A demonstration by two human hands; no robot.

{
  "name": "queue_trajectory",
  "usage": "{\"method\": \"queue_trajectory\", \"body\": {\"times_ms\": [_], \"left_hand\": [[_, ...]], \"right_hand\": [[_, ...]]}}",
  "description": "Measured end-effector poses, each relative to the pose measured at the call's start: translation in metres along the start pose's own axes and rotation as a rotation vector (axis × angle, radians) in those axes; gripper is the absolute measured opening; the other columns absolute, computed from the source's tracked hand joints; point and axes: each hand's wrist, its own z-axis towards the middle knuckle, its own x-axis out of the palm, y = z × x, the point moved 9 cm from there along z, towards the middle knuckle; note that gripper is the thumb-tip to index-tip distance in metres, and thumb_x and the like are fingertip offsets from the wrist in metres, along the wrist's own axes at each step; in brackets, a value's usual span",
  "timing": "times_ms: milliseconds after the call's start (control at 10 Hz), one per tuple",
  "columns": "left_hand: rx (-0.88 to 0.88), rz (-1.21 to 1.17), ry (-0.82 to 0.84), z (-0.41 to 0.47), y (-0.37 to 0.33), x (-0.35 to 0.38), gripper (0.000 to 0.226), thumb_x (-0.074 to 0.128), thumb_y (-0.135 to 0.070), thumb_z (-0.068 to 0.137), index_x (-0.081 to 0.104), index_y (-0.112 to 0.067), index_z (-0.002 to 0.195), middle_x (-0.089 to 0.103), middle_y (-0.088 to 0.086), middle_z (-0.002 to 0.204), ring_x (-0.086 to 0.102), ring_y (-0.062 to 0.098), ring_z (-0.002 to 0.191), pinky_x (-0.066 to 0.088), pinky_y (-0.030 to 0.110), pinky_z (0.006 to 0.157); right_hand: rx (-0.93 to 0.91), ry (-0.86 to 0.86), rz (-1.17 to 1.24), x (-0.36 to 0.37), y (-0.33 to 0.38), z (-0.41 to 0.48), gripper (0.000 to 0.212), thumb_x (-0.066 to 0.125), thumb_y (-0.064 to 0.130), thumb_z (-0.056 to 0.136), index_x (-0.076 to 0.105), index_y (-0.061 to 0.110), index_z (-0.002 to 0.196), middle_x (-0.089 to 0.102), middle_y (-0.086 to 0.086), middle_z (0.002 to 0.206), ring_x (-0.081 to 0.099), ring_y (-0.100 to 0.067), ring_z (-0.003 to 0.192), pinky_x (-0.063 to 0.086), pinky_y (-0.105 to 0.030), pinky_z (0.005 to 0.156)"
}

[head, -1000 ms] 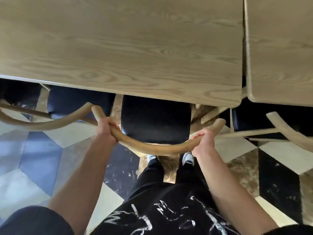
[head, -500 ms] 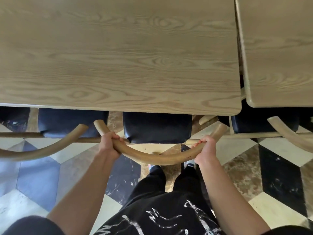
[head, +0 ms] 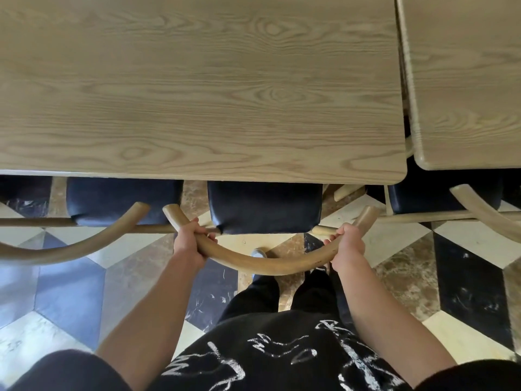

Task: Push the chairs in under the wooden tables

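Observation:
A chair with a curved wooden backrest (head: 267,263) and a black seat (head: 265,207) stands in front of me at the edge of a wide wooden table (head: 197,88). Most of the seat is hidden under the tabletop. My left hand (head: 189,242) grips the left side of the backrest. My right hand (head: 348,244) grips its right side. A second wooden table (head: 465,80) stands at the right, with a narrow gap between the two.
Another chair (head: 121,201) sits to the left with its black seat partly under the table. A third chair (head: 479,204) is at the right under the second table. My legs and shoes stand just behind the held chair on a patterned tile floor (head: 465,277).
The chair has slid forward under the table, so less of its black seat shows now. Both hands kept their hold on the backrest and moved with it.

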Motion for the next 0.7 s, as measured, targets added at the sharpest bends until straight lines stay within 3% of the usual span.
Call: {"method": "queue_trajectory", "body": {"times_ms": [100,200,300,400,500,600,700], "left_hand": [[0.002,0.091,-0.009,-0.003,0.001,-0.004,0.015,0.055,-0.002,0.072,0.058,-0.009,0.085,0.063,0.006,0.059,0.06,0.02,0.058,0.054,0.031,0.062],[0.044,0.215,-0.007,-0.005,-0.001,-0.008,0.009,0.059,-0.007,0.072,0.058,-0.009,0.08,0.068,0.004,0.065,0.063,0.02,0.063,0.053,0.034,0.076],[0.076,0.322,-0.019,-0.004,-0.007,-0.016,0.018,0.064,-0.014,0.076,0.061,-0.01,0.093,0.072,0.006,0.08,0.064,0.022,0.077,0.054,0.04,0.083],[0.132,0.402,-0.056,-0.008,-0.013,-0.022,0.022,0.068,-0.022,0.081,0.058,-0.01,0.097,0.063,0.009,0.089,0.062,0.023,0.084,0.057,0.041,0.081],[0.194,0.4,-0.058,-0.025,-0.011,-0.024,0.019,0.063,-0.021,0.082,0.059,-0.01,0.096,0.059,0.006,0.087,0.06,0.021,0.08,0.051,0.035,0.069],[0.219,0.379,-0.077,-0.039,-0.004,-0.032,0.019,0.062,-0.018,0.077,0.063,-0.01,0.094,0.063,0.004,0.089,0.063,0.02,0.081,0.051,0.034,0.071],[0.329,0.413,-0.122,-0.054,-0.004,-0.047,0.008,0.061,-0.017,0.083,0.063,-0.01,0.083,0.062,0.006,0.086,0.058,0.018,0.071,0.044,0.029,0.057]], "right_hand": [[-0.003,-0.033,-0.075,-0.008,-0.002,-0.001,0.032,0.06,0.02,0.077,0.054,0.006,0.105,0.055,-0.009,0.088,0.056,-0.025,0.074,0.053,-0.042,0.08],[-0.121,-0.127,-0.128,-0.023,0.008,-0.006,0.045,0.072,0.021,0.079,0.047,0.006,0.112,0.057,-0.009,0.092,0.059,-0.026,0.076,0.05,-0.04,0.073],[-0.439,-0.203,-0.261,-0.032,0.03,-0.016,0.067,0.081,0.024,0.074,0.041,0.01,0.126,0.055,-0.014,0.118,0.064,-0.032,0.086,0.058,-0.044,0.071],[-0.771,-0.317,-0.562,-0.034,0.055,-0.036,0.062,0.077,0.027,0.074,0.046,0.009,0.124,0.052,-0.015,0.124,0.064,-0.036,0.096,0.059,-0.054,0.08],[-1.068,-0.262,-0.746,-0.02,0.071,-0.064,0.037,0.069,0.02,0.081,0.054,0.008,0.112,0.056,-0.012,0.116,0.059,-0.031,0.099,0.055,-0.048,0.082],[-1.139,-0.107,-0.818,0.0,0.072,-0.084,0.025,0.065,0.02,0.088,0.061,0.009,0.11,0.048,0.011,0.102,0.059,-0.026,0.092,0.054,-0.041,0.076],[-1.219,0.161,-0.902,0.032,0.068,-0.103,0.014,0.064,0.018,0.09,0.067,0.011,0.101,0.056,0.014,0.088,0.056,-0.017,0.082,0.04,-0.019,0.071]]}}
